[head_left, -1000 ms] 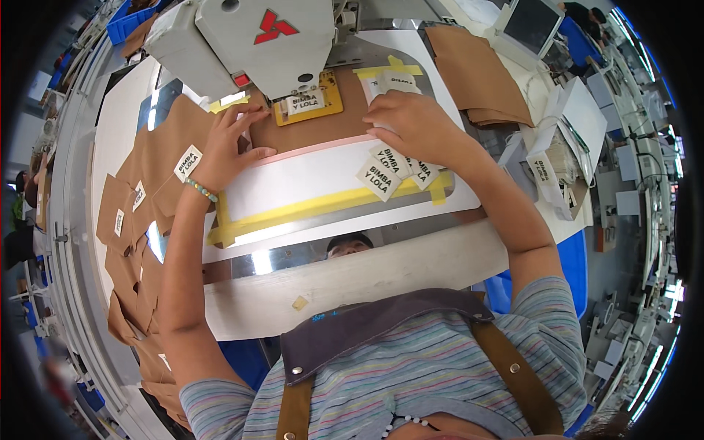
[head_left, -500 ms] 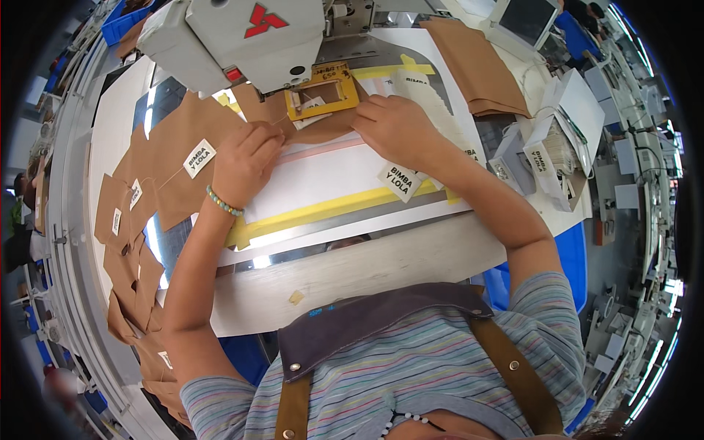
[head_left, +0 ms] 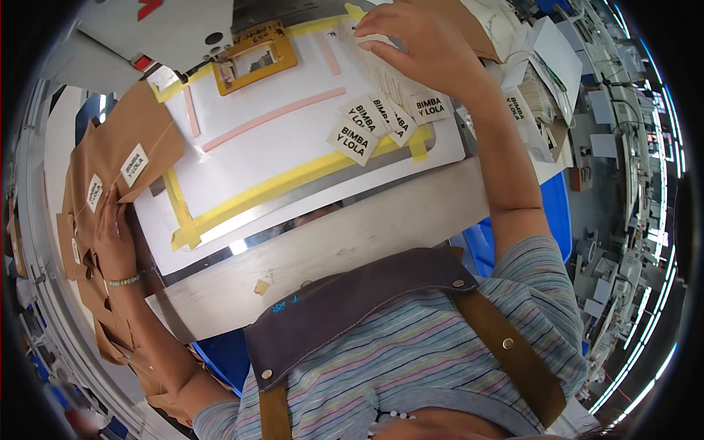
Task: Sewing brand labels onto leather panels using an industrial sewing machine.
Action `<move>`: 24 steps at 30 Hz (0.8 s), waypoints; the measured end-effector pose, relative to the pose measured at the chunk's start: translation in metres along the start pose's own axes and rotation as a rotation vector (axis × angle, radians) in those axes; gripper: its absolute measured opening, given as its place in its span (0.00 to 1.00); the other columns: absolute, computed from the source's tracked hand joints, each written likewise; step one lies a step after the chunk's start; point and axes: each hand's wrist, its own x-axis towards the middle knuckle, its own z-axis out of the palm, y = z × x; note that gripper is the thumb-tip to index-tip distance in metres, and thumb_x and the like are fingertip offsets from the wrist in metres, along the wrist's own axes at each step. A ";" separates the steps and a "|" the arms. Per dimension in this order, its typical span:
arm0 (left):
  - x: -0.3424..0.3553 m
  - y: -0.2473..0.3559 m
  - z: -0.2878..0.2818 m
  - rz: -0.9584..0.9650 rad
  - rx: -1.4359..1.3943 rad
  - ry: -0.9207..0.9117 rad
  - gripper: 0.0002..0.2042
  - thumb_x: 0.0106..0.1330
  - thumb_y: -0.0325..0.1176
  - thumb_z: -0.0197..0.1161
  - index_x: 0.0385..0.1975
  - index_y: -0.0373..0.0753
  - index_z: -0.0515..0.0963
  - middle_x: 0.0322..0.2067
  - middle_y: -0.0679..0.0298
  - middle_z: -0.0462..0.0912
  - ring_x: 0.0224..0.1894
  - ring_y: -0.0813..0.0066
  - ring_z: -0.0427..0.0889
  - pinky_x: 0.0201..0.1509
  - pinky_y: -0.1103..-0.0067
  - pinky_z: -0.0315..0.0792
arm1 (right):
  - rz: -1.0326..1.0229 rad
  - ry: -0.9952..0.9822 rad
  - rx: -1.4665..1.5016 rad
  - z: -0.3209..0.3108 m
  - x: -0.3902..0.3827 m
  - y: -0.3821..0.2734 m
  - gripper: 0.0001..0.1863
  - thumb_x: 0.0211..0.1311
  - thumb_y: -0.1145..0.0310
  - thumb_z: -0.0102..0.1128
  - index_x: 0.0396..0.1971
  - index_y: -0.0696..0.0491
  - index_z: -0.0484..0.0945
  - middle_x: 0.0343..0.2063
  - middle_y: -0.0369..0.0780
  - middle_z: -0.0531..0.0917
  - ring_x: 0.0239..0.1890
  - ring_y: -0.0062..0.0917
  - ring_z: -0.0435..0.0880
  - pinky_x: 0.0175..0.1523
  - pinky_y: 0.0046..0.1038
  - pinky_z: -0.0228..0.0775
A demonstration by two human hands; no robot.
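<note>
Left hand at nine o'clock touches brown pieces, grip unclear; right hand at one o'clock, half-spread, empty, near white labels.

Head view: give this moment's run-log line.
left hand: at brown piece; right hand: near white labels; yellow frame: over white sheet
</note>
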 end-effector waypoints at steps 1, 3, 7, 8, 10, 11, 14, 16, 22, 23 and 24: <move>-0.002 -0.003 -0.001 -0.017 -0.017 -0.025 0.19 0.77 0.22 0.60 0.66 0.38 0.80 0.61 0.52 0.86 0.65 0.51 0.84 0.66 0.64 0.79 | 0.065 -0.078 0.059 -0.006 -0.006 0.001 0.10 0.70 0.67 0.66 0.44 0.55 0.90 0.46 0.51 0.89 0.52 0.51 0.86 0.59 0.44 0.79; -0.002 -0.004 -0.010 -0.034 -0.038 -0.032 0.18 0.78 0.25 0.60 0.66 0.37 0.80 0.62 0.52 0.85 0.66 0.51 0.83 0.67 0.63 0.78 | 0.084 -0.161 0.103 -0.007 -0.016 -0.003 0.11 0.69 0.64 0.68 0.44 0.55 0.89 0.46 0.45 0.90 0.50 0.44 0.87 0.57 0.41 0.80; 0.018 0.018 -0.034 0.152 0.193 -0.007 0.19 0.80 0.39 0.59 0.63 0.36 0.81 0.66 0.52 0.83 0.69 0.50 0.80 0.70 0.58 0.75 | 0.129 -0.374 0.221 -0.002 -0.028 -0.018 0.13 0.69 0.62 0.70 0.45 0.55 0.90 0.45 0.39 0.90 0.45 0.36 0.89 0.52 0.37 0.80; 0.024 0.031 -0.032 0.128 0.138 0.073 0.20 0.81 0.43 0.58 0.62 0.35 0.82 0.67 0.52 0.82 0.69 0.49 0.79 0.71 0.57 0.74 | 0.134 -0.376 0.211 -0.003 -0.028 -0.018 0.13 0.69 0.62 0.70 0.45 0.55 0.90 0.45 0.39 0.90 0.45 0.36 0.89 0.52 0.37 0.80; 0.039 0.063 -0.026 0.145 0.067 0.124 0.17 0.79 0.38 0.62 0.59 0.35 0.83 0.63 0.53 0.84 0.66 0.49 0.82 0.69 0.59 0.76 | 0.160 -0.106 -0.098 -0.008 -0.024 -0.012 0.12 0.68 0.63 0.71 0.46 0.53 0.90 0.44 0.39 0.90 0.44 0.36 0.89 0.51 0.37 0.80; 0.045 0.080 -0.022 0.164 0.045 0.115 0.15 0.77 0.35 0.65 0.57 0.35 0.84 0.60 0.54 0.86 0.63 0.50 0.83 0.67 0.59 0.77 | 0.212 0.004 -0.226 -0.015 -0.020 -0.003 0.11 0.67 0.64 0.70 0.46 0.51 0.90 0.44 0.40 0.90 0.43 0.39 0.89 0.50 0.39 0.80; 0.060 0.126 -0.015 0.247 -0.045 0.113 0.11 0.70 0.28 0.72 0.49 0.35 0.86 0.52 0.58 0.89 0.57 0.55 0.86 0.59 0.62 0.80 | 0.546 -0.057 -0.322 -0.041 -0.023 0.026 0.12 0.71 0.65 0.66 0.45 0.57 0.89 0.48 0.49 0.89 0.53 0.48 0.86 0.60 0.43 0.78; 0.068 0.147 -0.006 0.338 -0.062 0.039 0.10 0.69 0.28 0.73 0.47 0.34 0.85 0.52 0.58 0.89 0.55 0.53 0.86 0.57 0.63 0.81 | 0.537 -0.066 -0.411 -0.033 -0.026 0.046 0.12 0.69 0.65 0.67 0.46 0.53 0.90 0.46 0.45 0.90 0.47 0.45 0.88 0.55 0.42 0.79; 0.089 0.157 0.008 0.259 -0.201 -0.108 0.11 0.68 0.28 0.73 0.48 0.34 0.85 0.54 0.57 0.88 0.53 0.54 0.87 0.56 0.65 0.81 | 0.414 -0.102 -0.523 0.006 -0.054 0.075 0.14 0.67 0.63 0.66 0.48 0.47 0.91 0.41 0.41 0.91 0.43 0.43 0.90 0.51 0.43 0.82; 0.090 0.157 0.008 0.207 -0.246 -0.161 0.12 0.67 0.28 0.73 0.48 0.34 0.85 0.55 0.58 0.88 0.53 0.55 0.87 0.55 0.65 0.82 | 0.421 -0.038 -0.495 0.008 -0.055 0.077 0.14 0.67 0.63 0.65 0.49 0.47 0.91 0.41 0.42 0.92 0.43 0.43 0.90 0.51 0.43 0.82; 0.091 0.158 0.007 0.207 -0.241 -0.157 0.12 0.67 0.28 0.73 0.48 0.34 0.85 0.55 0.58 0.88 0.53 0.55 0.87 0.55 0.65 0.82 | 0.457 -0.058 -0.507 0.007 -0.054 0.079 0.14 0.67 0.63 0.65 0.49 0.47 0.91 0.41 0.42 0.92 0.43 0.43 0.90 0.51 0.43 0.82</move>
